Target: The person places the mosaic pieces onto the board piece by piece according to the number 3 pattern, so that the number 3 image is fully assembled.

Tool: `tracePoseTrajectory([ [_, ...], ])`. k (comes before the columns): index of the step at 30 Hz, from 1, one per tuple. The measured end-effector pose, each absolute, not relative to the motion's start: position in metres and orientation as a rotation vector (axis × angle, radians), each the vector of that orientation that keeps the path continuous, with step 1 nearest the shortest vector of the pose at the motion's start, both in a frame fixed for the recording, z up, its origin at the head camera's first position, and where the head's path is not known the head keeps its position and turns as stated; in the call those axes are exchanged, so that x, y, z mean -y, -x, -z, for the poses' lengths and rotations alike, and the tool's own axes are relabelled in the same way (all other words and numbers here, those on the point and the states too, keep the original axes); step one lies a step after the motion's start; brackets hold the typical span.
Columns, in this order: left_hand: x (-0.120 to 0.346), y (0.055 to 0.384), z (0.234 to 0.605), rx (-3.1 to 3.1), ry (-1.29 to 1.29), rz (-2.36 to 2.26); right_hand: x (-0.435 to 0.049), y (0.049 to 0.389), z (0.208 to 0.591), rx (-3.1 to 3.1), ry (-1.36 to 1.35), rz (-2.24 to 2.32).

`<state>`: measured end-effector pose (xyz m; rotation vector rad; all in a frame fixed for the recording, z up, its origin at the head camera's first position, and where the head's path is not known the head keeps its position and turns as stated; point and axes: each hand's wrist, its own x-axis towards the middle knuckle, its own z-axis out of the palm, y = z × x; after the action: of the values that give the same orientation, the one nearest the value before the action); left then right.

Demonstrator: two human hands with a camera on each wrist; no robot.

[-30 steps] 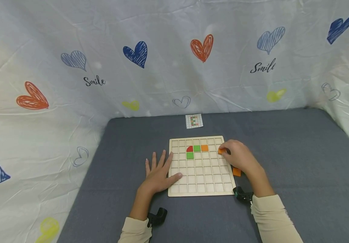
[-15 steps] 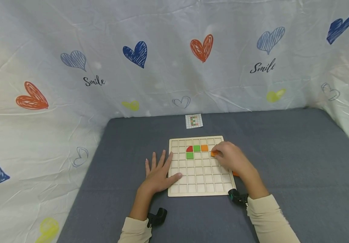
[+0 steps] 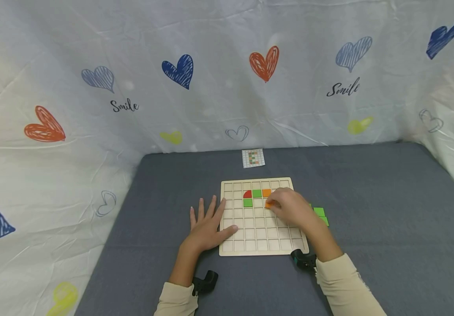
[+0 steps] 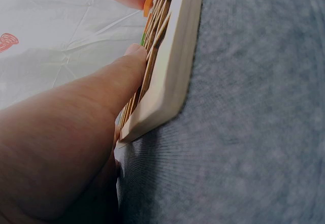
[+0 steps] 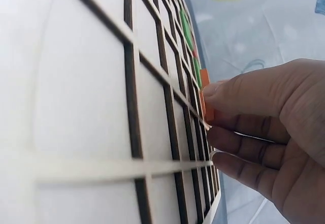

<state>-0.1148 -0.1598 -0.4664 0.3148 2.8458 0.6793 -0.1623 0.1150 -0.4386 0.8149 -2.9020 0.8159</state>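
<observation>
A wooden grid board (image 3: 246,239) lies flat on the table. In its upper rows sit a red quarter-round tile (image 3: 248,194), two green tiles (image 3: 256,193) and an orange tile (image 3: 266,193). My right hand (image 3: 291,208) pinches another orange tile (image 3: 268,205) between thumb and fingers, over the cell just below the placed orange one. The right wrist view shows this held tile (image 5: 205,76) tilted up on edge above the grid. With fingers spread, my left hand (image 3: 207,228) rests at the board's left edge, its thumb on the board.
Green tiles (image 3: 319,212) lie on the table right of the board, partly hidden by my right forearm. A small card (image 3: 253,158) with a coloured grid pattern lies behind the board. A white cloth (image 3: 211,109) with printed hearts hangs behind the grey table (image 3: 388,210).
My right hand has carried the orange tile leftward across the board from its right edge. Green tiles have come into view beside the right forearm, which now hides the loose orange tile. My left hand stays put.
</observation>
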Motion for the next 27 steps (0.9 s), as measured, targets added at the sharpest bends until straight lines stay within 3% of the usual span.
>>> tracePoseTrajectory([
  [27, 0.16, 0.115, 0.468, -2.855, -0.32, -0.654, -0.075, 0.157, 0.44, 2.807, -1.014, -0.818],
])
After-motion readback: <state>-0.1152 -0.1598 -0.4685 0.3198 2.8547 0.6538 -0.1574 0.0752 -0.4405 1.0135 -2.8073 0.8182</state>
